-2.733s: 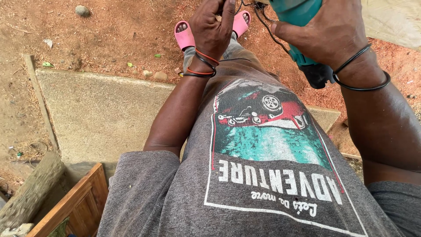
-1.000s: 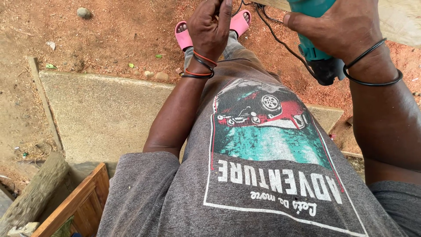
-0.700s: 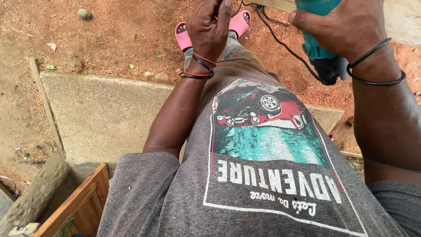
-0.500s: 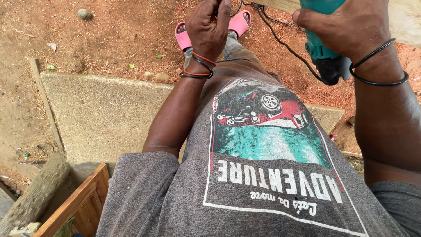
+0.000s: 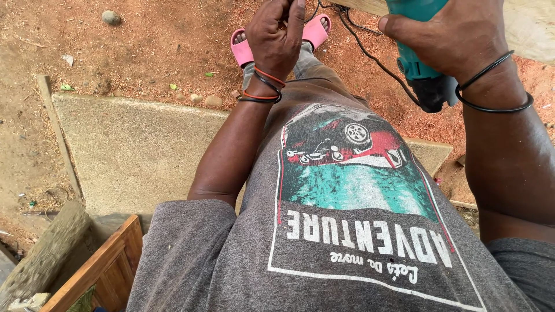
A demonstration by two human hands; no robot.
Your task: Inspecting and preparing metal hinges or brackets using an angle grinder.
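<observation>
Drill (image 5: 419, 55) seemingly nudged rightward in right hand (image 5: 454, 37).

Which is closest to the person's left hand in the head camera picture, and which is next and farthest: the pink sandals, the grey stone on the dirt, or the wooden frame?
From the left hand:
1. Pink sandals, just beside and behind the hand, at the top.
2. Grey stone, off to the picture's left on the red dirt.
3. Wooden frame, far down in the bottom left corner.
</observation>
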